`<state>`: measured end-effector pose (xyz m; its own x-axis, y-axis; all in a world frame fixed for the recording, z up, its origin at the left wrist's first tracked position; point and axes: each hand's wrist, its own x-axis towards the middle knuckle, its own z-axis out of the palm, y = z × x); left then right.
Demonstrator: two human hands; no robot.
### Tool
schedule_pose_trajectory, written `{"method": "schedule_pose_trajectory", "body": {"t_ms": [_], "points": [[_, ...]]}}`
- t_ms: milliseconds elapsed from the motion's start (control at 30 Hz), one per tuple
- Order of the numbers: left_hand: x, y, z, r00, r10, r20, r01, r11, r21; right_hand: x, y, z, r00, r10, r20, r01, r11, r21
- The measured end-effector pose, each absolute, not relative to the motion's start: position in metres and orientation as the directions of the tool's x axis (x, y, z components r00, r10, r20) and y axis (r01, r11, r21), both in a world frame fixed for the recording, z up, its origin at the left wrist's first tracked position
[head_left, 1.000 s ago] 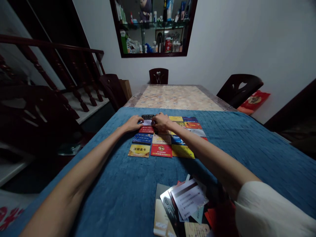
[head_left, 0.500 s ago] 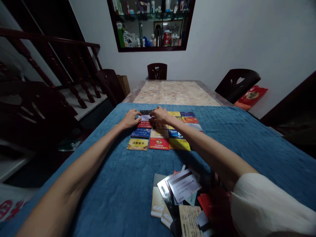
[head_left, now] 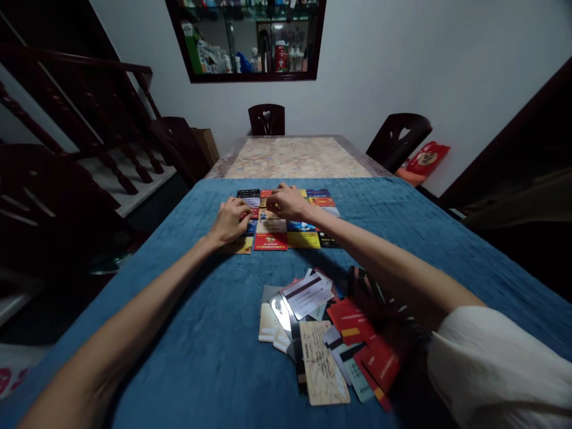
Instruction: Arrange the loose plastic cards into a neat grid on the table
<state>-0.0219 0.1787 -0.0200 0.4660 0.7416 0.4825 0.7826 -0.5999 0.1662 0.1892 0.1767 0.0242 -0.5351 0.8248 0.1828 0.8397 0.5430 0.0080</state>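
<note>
Rows of coloured cards [head_left: 286, 223] lie face up on a blue tablecloth [head_left: 187, 333], laid out as a grid. My left hand [head_left: 229, 220] rests on the grid's left side with its fingers curled over the cards. My right hand [head_left: 286, 201] is over the far rows, fingers bent down and pinched at a card. What either hand holds is too small to make out. A loose heap of cards [head_left: 322, 339] lies near me, beside my right forearm.
Beyond the cloth the table's marbled top [head_left: 295, 158] shows. Dark wooden chairs stand at the far end [head_left: 267, 119], at the right [head_left: 397, 140] and at the left [head_left: 179, 140]. A stair railing [head_left: 84, 119] runs along the left. A red bag [head_left: 424, 159] leans by the wall.
My left hand has drawn back toward me along the grid's left side. My right hand stays over the far rows. The view has tilted down, so more of the near heap shows.
</note>
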Motion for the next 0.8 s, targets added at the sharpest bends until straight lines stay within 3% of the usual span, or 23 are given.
{"method": "schedule_pose_trajectory", "body": {"t_ms": [267, 800], "points": [[0.024, 0.121, -0.020, 0.610, 0.635, 0.473, 0.654, -0.741, 0.150, 0.229, 0.128, 0.015, -0.523, 0.810, 0.265, 0.844, 0.535, 0.031], [0.109, -0.001, -0.017, 0.846, 0.380, 0.374, 0.343, -0.925, 0.165, 0.340, 0.018, -0.031, -0.488, 0.750, 0.446, 0.793, 0.595, -0.133]]}}
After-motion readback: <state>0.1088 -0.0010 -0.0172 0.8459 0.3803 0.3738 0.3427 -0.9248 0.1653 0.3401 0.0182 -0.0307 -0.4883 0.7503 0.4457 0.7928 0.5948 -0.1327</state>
